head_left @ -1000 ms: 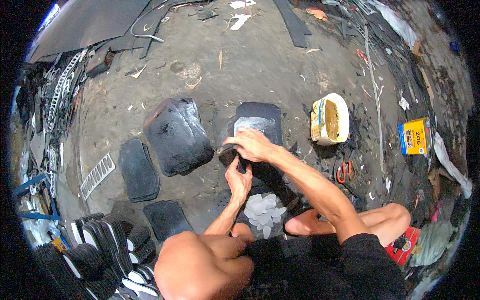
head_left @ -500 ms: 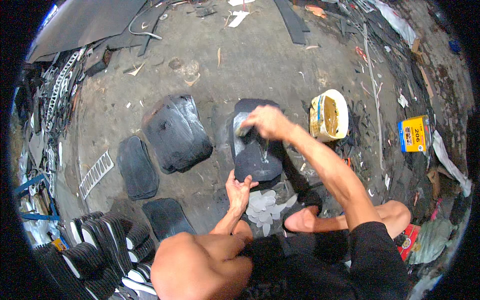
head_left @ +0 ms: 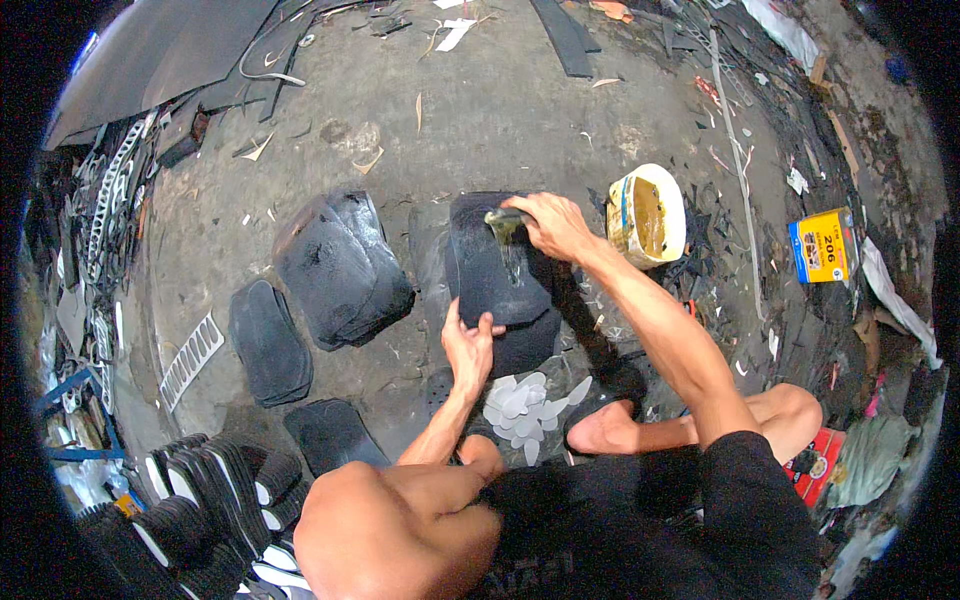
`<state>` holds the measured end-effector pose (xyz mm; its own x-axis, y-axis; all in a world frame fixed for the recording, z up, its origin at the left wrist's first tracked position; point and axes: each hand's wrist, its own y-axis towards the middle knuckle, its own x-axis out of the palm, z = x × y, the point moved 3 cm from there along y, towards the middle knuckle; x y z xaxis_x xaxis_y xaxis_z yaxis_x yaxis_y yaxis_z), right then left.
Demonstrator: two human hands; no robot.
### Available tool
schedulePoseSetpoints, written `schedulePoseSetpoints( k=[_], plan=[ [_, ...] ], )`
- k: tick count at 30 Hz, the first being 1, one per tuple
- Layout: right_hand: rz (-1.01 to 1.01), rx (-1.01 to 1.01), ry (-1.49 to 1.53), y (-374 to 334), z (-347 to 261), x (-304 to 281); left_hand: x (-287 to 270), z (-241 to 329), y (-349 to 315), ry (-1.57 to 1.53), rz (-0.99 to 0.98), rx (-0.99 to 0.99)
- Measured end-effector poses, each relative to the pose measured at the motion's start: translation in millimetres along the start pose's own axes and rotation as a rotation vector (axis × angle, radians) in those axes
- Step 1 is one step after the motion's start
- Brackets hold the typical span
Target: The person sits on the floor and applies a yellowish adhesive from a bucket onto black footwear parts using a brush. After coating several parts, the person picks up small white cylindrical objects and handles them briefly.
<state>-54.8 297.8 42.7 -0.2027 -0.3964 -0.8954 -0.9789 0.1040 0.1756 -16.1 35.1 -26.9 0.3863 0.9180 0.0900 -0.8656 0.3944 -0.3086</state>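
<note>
In my right hand (head_left: pixel 555 225) is a flat brush (head_left: pixel 508 224), its wet end over a black sole-shaped sheet (head_left: pixel 495 270). Thin, shiny yellowish glue strings down from the brush onto that sheet. My left hand (head_left: pixel 468 348) grips the sheet's near left corner, with the thumb at the near edge and a finger along the side. Under it lies another black sheet (head_left: pixel 530 345), jutting out nearer to me. Several pale grey oval pieces (head_left: pixel 520 405) lie heaped just in front of me. A white bucket (head_left: pixel 682 215) of yellow-brown glue stands right of the brush.
To the left lie a glossy stack of black sheets (head_left: pixel 345 270), a smaller stack (head_left: pixel 270 345) and another dark sheet (head_left: pixel 330 435). Piled black soles with white edges (head_left: pixel 200 480) stand near left. A yellow and blue box (head_left: pixel 825 247) sits at right; scraps litter the floor's sides.
The upper black sheet has moved away from me over the whitish, glue-wet surface, now covered. My right hand has lifted slightly with the brush; my left hand moved forward with the sheet.
</note>
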Motion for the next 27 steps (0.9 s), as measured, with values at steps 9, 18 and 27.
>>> schedulePoseSetpoints(
  k=[9,18,27],
  plan=[
    [-0.080,-0.100,-0.058,-93.3,-40.2,13.6,-9.7,21.6,-2.3,0.380,0.093,0.162],
    [-0.072,0.316,0.016,-43.1,-45.5,3.5,-25.2,-3.5,3.3,0.276,0.135,0.035],
    [-0.061,-0.073,0.062,11.8,-43.3,24.4,-7.8,5.2,14.7,0.629,0.226,0.158]
  ],
)
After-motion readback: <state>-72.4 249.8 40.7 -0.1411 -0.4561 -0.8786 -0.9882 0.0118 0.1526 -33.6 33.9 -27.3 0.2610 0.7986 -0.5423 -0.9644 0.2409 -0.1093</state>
